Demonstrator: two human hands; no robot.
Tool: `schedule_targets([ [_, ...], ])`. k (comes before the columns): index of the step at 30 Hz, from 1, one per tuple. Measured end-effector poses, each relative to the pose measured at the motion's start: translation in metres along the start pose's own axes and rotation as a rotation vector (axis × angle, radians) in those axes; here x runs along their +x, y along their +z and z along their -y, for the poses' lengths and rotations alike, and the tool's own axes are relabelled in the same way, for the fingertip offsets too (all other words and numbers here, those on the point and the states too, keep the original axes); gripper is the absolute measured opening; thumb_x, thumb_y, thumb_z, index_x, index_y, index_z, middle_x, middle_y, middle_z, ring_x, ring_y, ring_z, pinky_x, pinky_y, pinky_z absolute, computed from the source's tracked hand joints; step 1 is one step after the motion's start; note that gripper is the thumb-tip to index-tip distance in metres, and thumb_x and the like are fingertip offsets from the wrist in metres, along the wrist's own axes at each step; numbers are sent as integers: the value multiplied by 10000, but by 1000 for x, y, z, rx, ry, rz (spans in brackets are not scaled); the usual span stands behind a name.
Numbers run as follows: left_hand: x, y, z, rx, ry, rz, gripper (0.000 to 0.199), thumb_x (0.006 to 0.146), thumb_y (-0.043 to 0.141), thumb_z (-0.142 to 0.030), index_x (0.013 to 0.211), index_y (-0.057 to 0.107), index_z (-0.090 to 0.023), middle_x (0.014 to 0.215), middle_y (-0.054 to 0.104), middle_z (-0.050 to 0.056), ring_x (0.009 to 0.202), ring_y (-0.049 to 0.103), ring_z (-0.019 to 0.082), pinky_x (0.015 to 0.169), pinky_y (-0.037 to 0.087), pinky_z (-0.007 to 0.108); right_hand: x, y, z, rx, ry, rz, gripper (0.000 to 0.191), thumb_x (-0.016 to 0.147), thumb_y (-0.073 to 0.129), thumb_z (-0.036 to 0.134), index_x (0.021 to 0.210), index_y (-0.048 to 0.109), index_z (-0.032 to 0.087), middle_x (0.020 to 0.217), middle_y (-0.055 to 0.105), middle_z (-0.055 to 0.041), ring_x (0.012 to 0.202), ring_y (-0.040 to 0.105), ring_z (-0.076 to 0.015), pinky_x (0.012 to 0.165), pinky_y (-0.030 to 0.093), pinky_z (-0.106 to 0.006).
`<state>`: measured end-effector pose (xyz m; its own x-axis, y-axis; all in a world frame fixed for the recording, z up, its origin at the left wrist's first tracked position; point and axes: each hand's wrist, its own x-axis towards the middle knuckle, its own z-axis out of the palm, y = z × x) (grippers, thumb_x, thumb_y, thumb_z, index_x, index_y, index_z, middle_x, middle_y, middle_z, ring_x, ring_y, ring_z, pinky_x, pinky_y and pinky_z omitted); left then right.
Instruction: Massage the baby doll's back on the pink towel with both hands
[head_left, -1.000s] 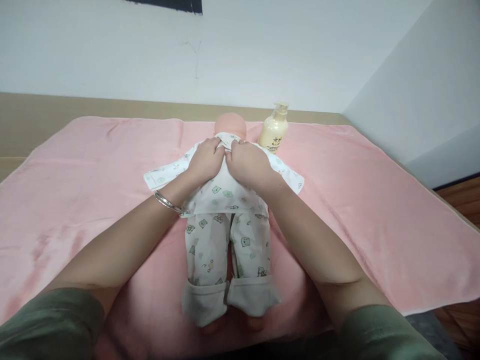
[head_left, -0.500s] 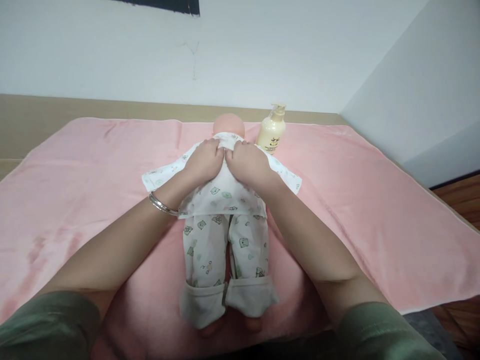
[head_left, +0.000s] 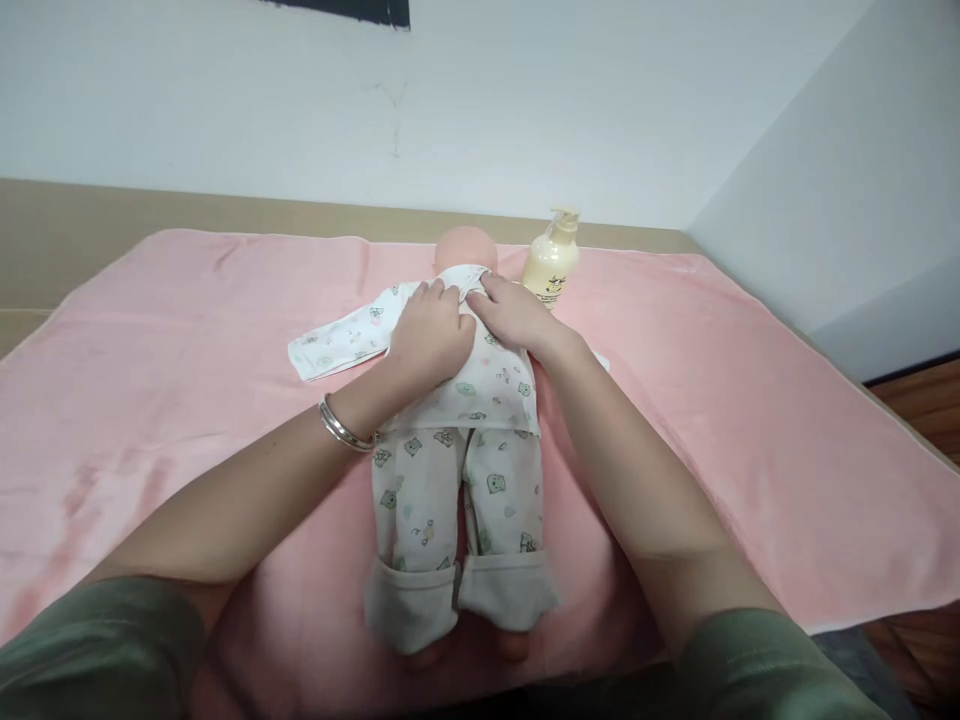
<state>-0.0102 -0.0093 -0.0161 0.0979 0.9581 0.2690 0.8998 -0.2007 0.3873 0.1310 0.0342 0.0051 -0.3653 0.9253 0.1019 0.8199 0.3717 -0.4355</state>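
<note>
A baby doll (head_left: pixel 466 250) in a white printed shirt (head_left: pixel 457 392) and matching trousers (head_left: pixel 495 490) lies lengthwise before me, its smooth head at the far end. Its face does not show. My left hand (head_left: pixel 431 330) rests on the upper shirt, fingers curled down on the cloth near the neckline. Close beside it, my right hand (head_left: pixel 517 312) has its thumb and fingers closed on the shirt by the collar. Both hands cover much of the upper shirt. One sleeve (head_left: pixel 341 338) stretches out to the left; the other is mostly hidden under my right forearm.
The doll lies on a pink blanket (head_left: pixel 187 400) spread over a wooden surface (head_left: pixel 247 205). A cream pump bottle (head_left: pixel 551 262) stands just right of the doll's head. Behind rises a white wall (head_left: pixel 525 110), meeting another wall at the right.
My right hand has moved up and a little right toward the collar. My left hand has shifted right across the shirt, uncovering more of the left sleeve. The view has shifted slightly.
</note>
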Motion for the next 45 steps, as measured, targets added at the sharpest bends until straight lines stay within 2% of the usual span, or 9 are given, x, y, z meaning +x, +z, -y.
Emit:
schedule_targets([
  [7, 26, 5, 27, -203, -89, -36, 462, 978, 292, -274, 1176, 680, -120, 1346, 704, 208, 1296, 630, 348, 1194, 472, 515, -17, 20, 37, -348, -46, -79, 471, 1036, 306, 150, 1342, 623, -17, 1410, 650, -297, 1356, 596, -398, 1160, 482, -524],
  [11, 25, 13, 29, -205, -74, -75, 504, 985, 289, -292, 1232, 682, -95, 1348, 705, 213, 1303, 635, 343, 1197, 472, 502, -9, 23, 30, -205, -40, -121, 501, 1034, 329, 182, 1414, 602, 5, 1517, 594, -274, 1474, 529, -368, 1230, 442, -518],
  [15, 26, 16, 30, -172, -66, -93, 548, 1006, 292, -305, 1347, 655, -77, 1445, 664, 202, 1387, 592, 340, 1253, 431, 498, 8, 26, 8, -26, -29, -145, 576, 1034, 366, 295, 1520, 538, 40, 1689, 426, -237, 1627, 349, -352, 1350, 266, -552],
  [22, 9, 7, 12, 13, -36, -67, 520, 1023, 286, -263, 1336, 652, -69, 1396, 680, 218, 1362, 602, 365, 1214, 455, 530, 12, 25, 0, 8, 18, -107, 658, 1025, 380, 345, 1609, 427, 45, 1757, 305, -216, 1674, 246, -339, 1376, 178, -588],
  [27, -4, 1, -2, 37, 5, -18, 573, 1007, 307, -213, 1499, 539, -32, 1643, 487, 226, 1546, 438, 400, 1298, 350, 596, 8, 18, 2, -1, 42, -58, 697, 1042, 375, 358, 1673, 322, 67, 1804, 194, -163, 1704, 123, -342, 1393, 163, -537],
  [31, 11, -4, 12, -92, -10, 53, 562, 1002, 283, -208, 1449, 587, -55, 1582, 563, 197, 1491, 512, 340, 1305, 375, 509, -3, 20, 21, -134, 72, -73, 639, 1074, 303, 295, 1629, 361, -18, 1712, 372, -259, 1635, 310, -391, 1342, 264, -570],
  [36, 25, -11, 25, -125, -48, 68, 511, 1048, 238, -294, 1212, 681, -99, 1297, 719, 208, 1210, 663, 325, 1130, 513, 490, -20, 24, 48, -263, 83, -122, 569, 1050, 336, 225, 1517, 482, -67, 1551, 541, -334, 1471, 524, -399, 1246, 404, -523],
  [40, 11, -13, 10, 23, -19, 54, 457, 1019, 267, -231, 1190, 660, -73, 1271, 692, 246, 1233, 651, 355, 1126, 516, 510, -12, 16, 33, -193, 14, -60, 523, 1062, 285, 239, 1402, 585, -24, 1482, 607, -309, 1403, 578, -394, 1181, 471, -527],
  [45, 5, -13, 4, 75, 80, 39, 420, 968, 326, -176, 1207, 658, -79, 1299, 682, 246, 1283, 631, 373, 1154, 501, 529, 1, 12, 12, -158, 48, -78, 605, 1067, 272, 264, 1537, 444, -76, 1596, 508, -294, 1495, 484, -402, 1234, 418, -515],
])
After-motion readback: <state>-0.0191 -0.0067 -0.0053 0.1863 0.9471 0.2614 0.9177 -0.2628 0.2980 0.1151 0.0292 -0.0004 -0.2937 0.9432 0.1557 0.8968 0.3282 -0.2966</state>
